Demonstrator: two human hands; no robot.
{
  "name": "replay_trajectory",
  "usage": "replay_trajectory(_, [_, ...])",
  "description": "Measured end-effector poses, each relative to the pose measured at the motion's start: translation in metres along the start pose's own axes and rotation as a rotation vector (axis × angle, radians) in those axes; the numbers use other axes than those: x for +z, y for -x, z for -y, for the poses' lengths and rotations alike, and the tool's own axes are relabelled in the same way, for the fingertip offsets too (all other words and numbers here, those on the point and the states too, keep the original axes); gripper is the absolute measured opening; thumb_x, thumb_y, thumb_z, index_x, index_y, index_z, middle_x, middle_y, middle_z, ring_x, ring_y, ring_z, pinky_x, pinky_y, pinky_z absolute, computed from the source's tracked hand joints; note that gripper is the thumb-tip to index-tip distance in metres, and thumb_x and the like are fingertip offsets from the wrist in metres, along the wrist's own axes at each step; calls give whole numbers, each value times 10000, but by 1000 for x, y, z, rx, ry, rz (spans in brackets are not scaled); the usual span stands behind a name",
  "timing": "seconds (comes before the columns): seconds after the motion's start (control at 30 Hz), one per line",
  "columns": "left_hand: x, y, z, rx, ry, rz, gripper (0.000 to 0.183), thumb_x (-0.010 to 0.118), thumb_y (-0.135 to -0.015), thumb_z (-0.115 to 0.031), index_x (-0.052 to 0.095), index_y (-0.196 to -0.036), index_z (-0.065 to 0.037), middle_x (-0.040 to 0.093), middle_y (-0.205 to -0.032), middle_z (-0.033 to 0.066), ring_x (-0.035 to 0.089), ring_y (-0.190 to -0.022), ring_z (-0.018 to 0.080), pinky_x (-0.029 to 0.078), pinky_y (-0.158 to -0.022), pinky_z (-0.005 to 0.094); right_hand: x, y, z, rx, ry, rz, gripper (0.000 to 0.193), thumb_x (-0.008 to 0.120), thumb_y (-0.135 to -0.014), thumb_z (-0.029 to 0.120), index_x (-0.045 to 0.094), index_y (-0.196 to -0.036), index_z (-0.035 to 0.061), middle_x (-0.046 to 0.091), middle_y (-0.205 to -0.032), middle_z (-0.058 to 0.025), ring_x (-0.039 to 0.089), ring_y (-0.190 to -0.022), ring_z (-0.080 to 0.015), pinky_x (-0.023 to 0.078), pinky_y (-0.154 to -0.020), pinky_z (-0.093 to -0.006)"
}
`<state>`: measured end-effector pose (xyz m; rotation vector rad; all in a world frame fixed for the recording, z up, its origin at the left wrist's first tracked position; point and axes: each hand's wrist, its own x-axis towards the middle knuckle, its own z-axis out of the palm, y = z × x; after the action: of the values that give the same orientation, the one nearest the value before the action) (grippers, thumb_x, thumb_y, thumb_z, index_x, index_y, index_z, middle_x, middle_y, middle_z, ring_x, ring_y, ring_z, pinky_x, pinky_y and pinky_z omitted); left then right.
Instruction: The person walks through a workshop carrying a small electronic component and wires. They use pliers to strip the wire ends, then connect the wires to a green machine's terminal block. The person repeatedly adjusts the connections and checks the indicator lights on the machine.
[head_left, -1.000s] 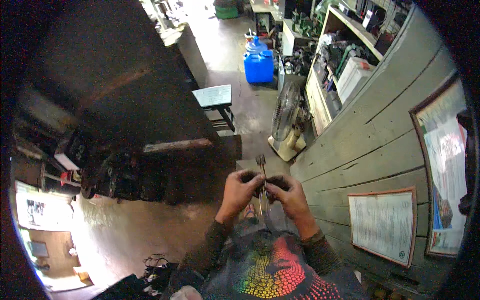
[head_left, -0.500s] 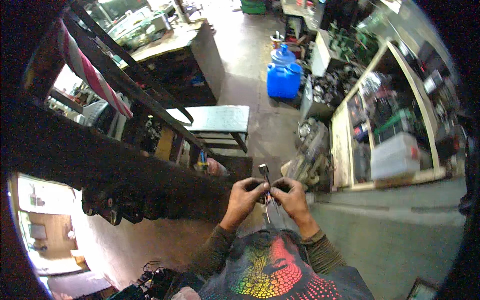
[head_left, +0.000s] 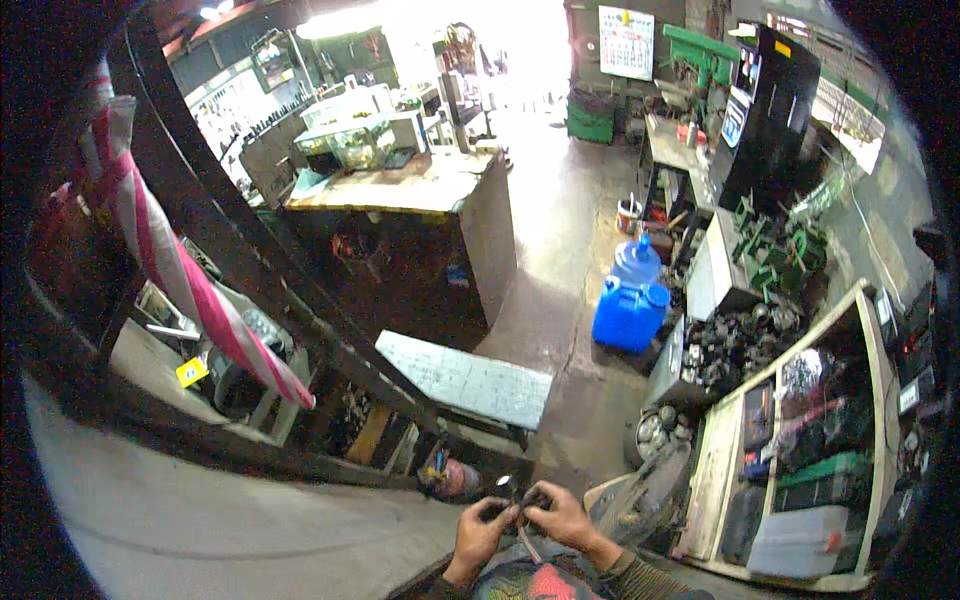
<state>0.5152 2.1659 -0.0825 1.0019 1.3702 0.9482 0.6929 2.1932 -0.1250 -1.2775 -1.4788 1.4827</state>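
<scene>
My left hand [head_left: 480, 540] and my right hand [head_left: 562, 522] meet low in the middle, in front of my body. The fingertips of both are pinched together on a thin, dark, slender piece [head_left: 506, 484] with a small head that catches the light at its upper end. A narrow pale strip [head_left: 528, 545] hangs from below the fingers toward my shirt. Fingers cover the middle of the piece, and its exact kind cannot be made out.
Ahead lies a low pale-topped bench [head_left: 465, 380]; behind it stands a large wooden counter [head_left: 490, 240]. Right of the walkway are a blue jerrycan [head_left: 628, 318], bins of metal parts [head_left: 740, 350] and a wood-framed cabinet [head_left: 712, 480]. A pink-and-white wrapped pole [head_left: 190, 270] slants at left.
The view has tilted up, showing more of the far workshop, and my hands sit lower in it. Both still pinch the slender piece, whose head now shines.
</scene>
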Motion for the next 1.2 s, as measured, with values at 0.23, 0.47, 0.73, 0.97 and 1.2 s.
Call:
replay_trajectory(0.23, [-8,-45,-3,-87,245,-242,195,750,-883,-134,701,-1019,-2,720,-906,73,665,-791,149,541,-722,288,-4,-96,-8,16,186,317,249,676,-873,155,617,-1063,5,668,-892,-65,613,-841,-136,517,-777,-310])
replay_trajectory(0.47, [46,-187,-37,98,275,-312,89,725,-871,-40,704,-936,17,697,-835,55,636,-736,138,531,-664,297,-99,-231,-34,120,116,567,539,749,-836,330,630,-1266,27,710,-1127,-171,669,-1039,-242,515,-919,-375])
replay_trajectory(0.73, [144,-418,-133,63,-103,123,312,766,-866,-268,699,-1041,-18,724,-893,63,659,-829,124,522,-779,309,-315,-361,38,259,262,225,296,744,-833,248,742,-1029,25,746,-885,-93,673,-796,-154,540,-779,-329])
replay_trajectory(0.97, [152,-513,-178,147,-221,-45,387,736,-863,-241,657,-1178,-30,729,-1023,146,699,-953,207,534,-841,356,-335,-460,57,-51,269,119,170,699,-819,132,669,-890,-19,656,-732,-54,581,-696,-94,480,-637,-295])
replay_trajectory(1.2, [72,-573,-170,168,-240,-308,377,719,-853,-200,647,-1178,-21,716,-1045,142,699,-939,214,541,-816,352,-277,-578,81,124,448,417,413,701,-855,330,695,-1149,40,725,-999,-194,708,-940,-276,524,-866,-384])
